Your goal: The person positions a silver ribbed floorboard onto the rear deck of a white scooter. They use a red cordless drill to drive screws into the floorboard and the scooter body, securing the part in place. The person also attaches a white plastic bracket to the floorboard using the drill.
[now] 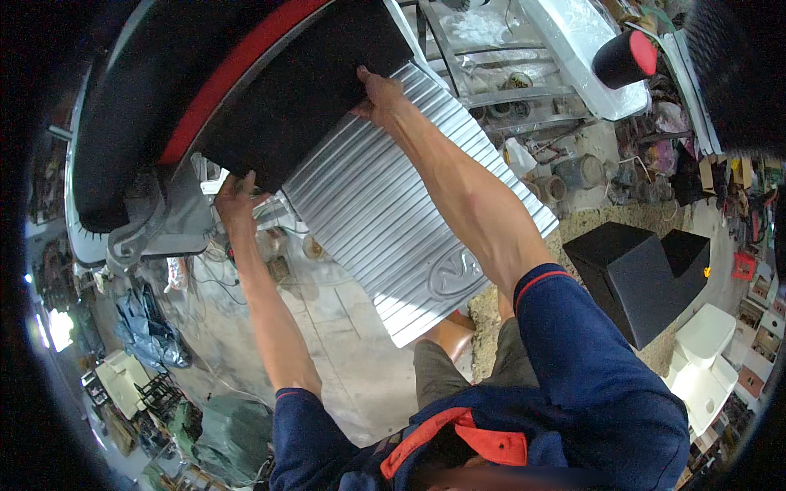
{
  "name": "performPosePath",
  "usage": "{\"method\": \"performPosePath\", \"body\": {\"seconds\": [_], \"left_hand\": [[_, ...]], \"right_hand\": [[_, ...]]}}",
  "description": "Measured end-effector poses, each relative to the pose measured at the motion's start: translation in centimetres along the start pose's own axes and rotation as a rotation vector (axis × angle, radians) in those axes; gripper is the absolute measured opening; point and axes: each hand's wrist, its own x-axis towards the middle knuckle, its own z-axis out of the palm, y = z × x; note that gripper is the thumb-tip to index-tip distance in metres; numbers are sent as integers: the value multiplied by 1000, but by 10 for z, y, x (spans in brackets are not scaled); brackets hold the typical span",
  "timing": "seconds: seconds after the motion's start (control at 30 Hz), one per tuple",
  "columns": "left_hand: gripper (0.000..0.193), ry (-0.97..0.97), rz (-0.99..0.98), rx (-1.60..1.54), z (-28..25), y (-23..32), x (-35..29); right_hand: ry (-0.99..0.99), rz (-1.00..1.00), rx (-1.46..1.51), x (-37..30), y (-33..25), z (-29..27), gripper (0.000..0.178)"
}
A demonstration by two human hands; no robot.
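Concrete workshop floor (327, 356), cluttered at the margins. Black panel (286, 106) lies just ahead of the grip, near edge slanting from left hand (237, 200) to farther right hand (383, 98); each pinches that edge. Ribbed silver sheet (368, 217) extends beneath right forearm (471, 192).

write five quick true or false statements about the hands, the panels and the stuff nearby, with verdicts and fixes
1. The right hand is where the black panel meets the ribbed silver panel. True.
2. The left hand is on the raised oval emblem. False: it is at the black panel's lower left corner.
3. The emblem is on the ribbed panel, toward the end nearer the person. True.
4. The black notched block is to the person's left. False: it is to the right.
5. The sleeves are plain white. False: they are dark blue with red trim.
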Motion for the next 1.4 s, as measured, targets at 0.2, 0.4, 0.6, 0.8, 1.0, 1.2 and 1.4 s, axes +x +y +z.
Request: {"method": "performPosePath", "body": {"seconds": [0.2, 0.4, 0.6, 0.8, 1.0, 1.2, 1.4], "left_hand": [[34, 114, 92, 68, 1, -21, 23], [34, 275, 197, 108, 7, -42, 22], [24, 353, 334, 312, 9, -54, 22], [21, 329, 285, 208, 1, -44, 31], [32, 246, 126, -72, -20, -61, 44], [41, -103, 61, -280, -46, -90, 80], [43, -125, 127, -230, -43, -93, 81]], "right_hand": [[-407, -616, -1303, 59, 17, -29, 52], [-48, 2, -550, 46, 5, -33, 45], [92, -1372, -1138, -14, -21, 7, 47], [-276, -1820, -1296, -16, -33, 79, 55], [-404, -1698, -1460, 13, -30, 88, 58], [-394, -1746, -1574, 18, -36, 84, 63], [-389, -1832, -1496, 33, -33, 81, 59]]}}
